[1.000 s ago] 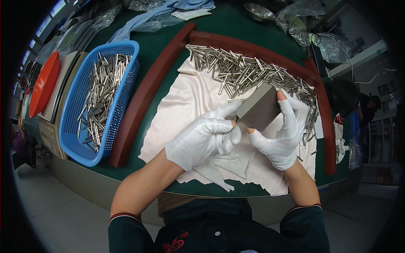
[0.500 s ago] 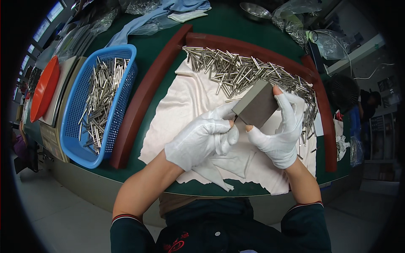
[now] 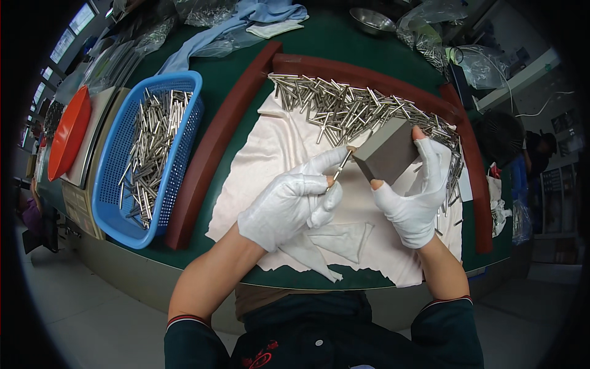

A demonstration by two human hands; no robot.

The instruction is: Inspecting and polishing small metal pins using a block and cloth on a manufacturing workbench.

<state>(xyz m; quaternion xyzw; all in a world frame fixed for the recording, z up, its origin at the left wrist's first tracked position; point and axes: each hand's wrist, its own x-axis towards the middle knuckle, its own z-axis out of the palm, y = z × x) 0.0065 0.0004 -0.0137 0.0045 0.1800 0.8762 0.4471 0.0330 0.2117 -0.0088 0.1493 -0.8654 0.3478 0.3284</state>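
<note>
My left hand (image 3: pixel 295 197), in a white glove with bare fingertips, pinches a thin metal pin (image 3: pixel 342 169) between thumb and fingers. Gloved the same way, my right hand (image 3: pixel 415 194) grips a grey rectangular block (image 3: pixel 388 150), tilted, with its near edge toward me. The pin's upper end is close by the block's left corner; whether they touch I cannot tell. Beneath both hands lies a pale pink cloth (image 3: pixel 246 178), with a folded white rag (image 3: pixel 341 240) on it. Beyond the block many loose metal pins (image 3: pixel 344 104) are heaped along the cloth's far edge.
Dark red wooden bars (image 3: pixel 221 141) frame the cloth on the left, far and right sides. Left of them stands a blue perforated basket (image 3: pixel 104 190) of pins, beside an orange-red bowl (image 3: pixel 70 132). At the back are a blue cloth (image 3: pixel 215 27), a metal bowl (image 3: pixel 372 21) and plastic bags (image 3: pixel 485 64).
My left hand has drawn slightly left and away from the block, so the pin in its fingers now shows. The block and my right hand have shifted a little to the right.
</note>
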